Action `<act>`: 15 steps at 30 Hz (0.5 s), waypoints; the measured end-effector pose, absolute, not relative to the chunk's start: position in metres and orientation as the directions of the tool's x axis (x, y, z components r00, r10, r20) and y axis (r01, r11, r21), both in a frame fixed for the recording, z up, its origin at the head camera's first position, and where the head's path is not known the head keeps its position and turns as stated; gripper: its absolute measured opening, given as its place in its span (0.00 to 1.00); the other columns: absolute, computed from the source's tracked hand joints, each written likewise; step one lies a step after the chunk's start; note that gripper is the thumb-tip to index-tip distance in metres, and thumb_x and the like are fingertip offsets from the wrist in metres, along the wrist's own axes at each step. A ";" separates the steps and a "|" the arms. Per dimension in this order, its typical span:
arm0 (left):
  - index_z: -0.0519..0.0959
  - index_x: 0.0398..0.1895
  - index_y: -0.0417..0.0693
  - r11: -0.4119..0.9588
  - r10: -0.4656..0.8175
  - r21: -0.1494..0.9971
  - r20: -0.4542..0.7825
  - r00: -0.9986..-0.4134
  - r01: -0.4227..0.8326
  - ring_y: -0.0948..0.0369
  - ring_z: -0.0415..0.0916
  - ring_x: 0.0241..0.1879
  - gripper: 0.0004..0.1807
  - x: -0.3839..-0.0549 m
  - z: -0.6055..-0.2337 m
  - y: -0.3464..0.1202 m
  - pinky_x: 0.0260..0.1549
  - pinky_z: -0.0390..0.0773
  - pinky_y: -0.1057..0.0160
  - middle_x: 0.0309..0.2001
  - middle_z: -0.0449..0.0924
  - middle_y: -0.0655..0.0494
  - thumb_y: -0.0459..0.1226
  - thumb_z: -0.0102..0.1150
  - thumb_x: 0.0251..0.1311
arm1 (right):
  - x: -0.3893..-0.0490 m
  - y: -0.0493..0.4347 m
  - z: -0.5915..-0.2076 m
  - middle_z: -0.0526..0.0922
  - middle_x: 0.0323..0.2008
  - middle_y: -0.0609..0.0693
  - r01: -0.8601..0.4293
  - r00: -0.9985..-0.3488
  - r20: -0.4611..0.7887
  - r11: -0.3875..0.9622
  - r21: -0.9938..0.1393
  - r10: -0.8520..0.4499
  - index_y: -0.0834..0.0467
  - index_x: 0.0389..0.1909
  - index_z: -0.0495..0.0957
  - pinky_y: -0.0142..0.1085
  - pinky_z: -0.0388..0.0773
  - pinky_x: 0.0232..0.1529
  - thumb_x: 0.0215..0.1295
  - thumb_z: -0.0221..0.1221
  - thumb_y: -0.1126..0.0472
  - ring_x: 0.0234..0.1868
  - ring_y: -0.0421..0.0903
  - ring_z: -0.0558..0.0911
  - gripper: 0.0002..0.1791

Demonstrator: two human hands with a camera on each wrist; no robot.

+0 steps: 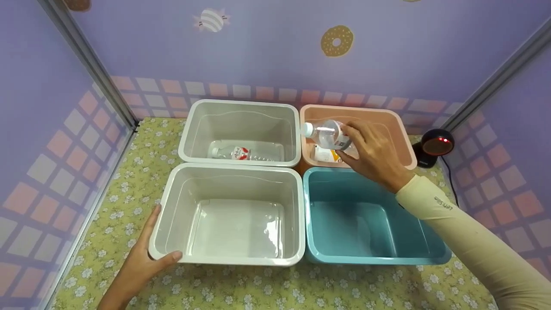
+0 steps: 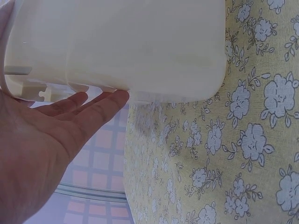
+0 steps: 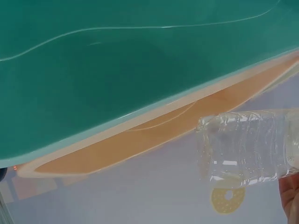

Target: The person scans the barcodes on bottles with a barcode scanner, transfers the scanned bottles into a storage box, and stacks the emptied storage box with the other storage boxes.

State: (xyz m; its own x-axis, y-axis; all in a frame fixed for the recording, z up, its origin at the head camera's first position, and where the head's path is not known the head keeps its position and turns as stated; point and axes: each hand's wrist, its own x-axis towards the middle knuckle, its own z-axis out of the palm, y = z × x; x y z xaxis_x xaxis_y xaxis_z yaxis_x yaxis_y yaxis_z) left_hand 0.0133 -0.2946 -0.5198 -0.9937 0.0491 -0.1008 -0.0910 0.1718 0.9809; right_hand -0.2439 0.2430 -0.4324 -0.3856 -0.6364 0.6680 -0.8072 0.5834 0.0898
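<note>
My right hand (image 1: 372, 153) grips a clear plastic bottle (image 1: 323, 134) with a white cap, tilted on its side over the pink bin (image 1: 387, 113). The cap points left, toward the grey-white bin behind. In the right wrist view the ribbed lower part of the bottle (image 3: 243, 147) shows, with fingertips (image 3: 290, 198) at its side. My left hand (image 1: 144, 262) rests at the front left corner of the near white bin (image 1: 232, 259), thumb and fingers spread. Straight fingers (image 2: 100, 112) lie along the outside of that bin in the left wrist view.
A clear bottle with a red and white label (image 1: 241, 153) lies in the back left bin (image 1: 241, 103). Under the right hand, a white and orange package (image 1: 325, 154) lies in the pink bin. A teal bin (image 1: 374, 260) stands front right. A black round device (image 1: 437, 144) stands behind right.
</note>
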 end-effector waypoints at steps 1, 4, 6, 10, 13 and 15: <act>0.37 0.93 0.73 0.173 0.051 0.981 -0.103 -0.993 -0.092 0.26 0.70 0.69 0.63 0.013 -0.519 -0.294 0.51 0.89 0.55 0.86 0.46 0.34 0.29 0.70 0.71 | -0.244 0.241 -0.432 0.82 0.60 0.68 -0.810 -0.387 0.665 0.580 0.085 -0.638 0.69 0.66 0.78 0.62 0.86 0.58 0.59 0.83 0.62 0.58 0.65 0.83 0.37; 0.37 0.93 0.73 0.182 0.053 0.978 -0.117 -0.992 -0.105 0.27 0.70 0.69 0.62 0.012 -0.519 -0.294 0.52 0.89 0.55 0.87 0.45 0.35 0.30 0.70 0.72 | -0.246 0.235 -0.432 0.82 0.60 0.68 -0.819 -0.384 0.662 0.568 0.077 -0.643 0.69 0.66 0.78 0.60 0.87 0.58 0.61 0.82 0.61 0.59 0.64 0.84 0.36; 0.37 0.92 0.75 0.188 0.053 0.975 -0.133 -0.990 -0.121 0.27 0.69 0.70 0.62 0.013 -0.518 -0.294 0.52 0.88 0.55 0.87 0.43 0.35 0.31 0.70 0.72 | -0.247 0.230 -0.432 0.82 0.59 0.68 -0.826 -0.374 0.665 0.558 0.076 -0.646 0.70 0.65 0.79 0.59 0.87 0.59 0.61 0.82 0.61 0.59 0.64 0.84 0.36; 0.37 0.91 0.80 0.204 0.045 0.967 -0.163 -0.986 -0.151 0.27 0.67 0.71 0.62 0.015 -0.517 -0.295 0.53 0.88 0.54 0.88 0.40 0.38 0.34 0.70 0.72 | -0.249 0.220 -0.432 0.83 0.59 0.67 -0.833 -0.352 0.676 0.546 0.089 -0.648 0.70 0.65 0.79 0.58 0.87 0.60 0.60 0.83 0.61 0.59 0.64 0.84 0.36; 0.37 0.91 0.80 0.210 0.042 0.966 -0.164 -0.986 -0.151 0.26 0.67 0.72 0.61 0.014 -0.518 -0.295 0.54 0.88 0.54 0.89 0.38 0.38 0.34 0.70 0.73 | -0.250 0.212 -0.432 0.83 0.60 0.66 -0.837 -0.345 0.673 0.538 0.094 -0.654 0.69 0.66 0.79 0.58 0.88 0.59 0.60 0.83 0.61 0.58 0.63 0.85 0.37; 0.37 0.92 0.79 0.210 0.041 0.967 -0.156 -0.987 -0.144 0.26 0.67 0.72 0.62 0.014 -0.519 -0.294 0.54 0.88 0.55 0.89 0.38 0.38 0.33 0.70 0.73 | -0.250 0.208 -0.432 0.83 0.60 0.66 -0.840 -0.342 0.666 0.533 0.098 -0.662 0.68 0.67 0.79 0.57 0.88 0.58 0.61 0.83 0.61 0.58 0.62 0.85 0.37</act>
State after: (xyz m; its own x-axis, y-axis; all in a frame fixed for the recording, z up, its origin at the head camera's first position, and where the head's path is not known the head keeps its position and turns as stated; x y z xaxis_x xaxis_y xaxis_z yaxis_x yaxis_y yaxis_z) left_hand 0.0137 -0.2945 -0.5185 -0.9870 0.0406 -0.1555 -0.1438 0.2099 0.9671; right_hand -0.2505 0.2077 -0.4317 -0.3425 -0.6625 0.6662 -0.8403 0.5332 0.0983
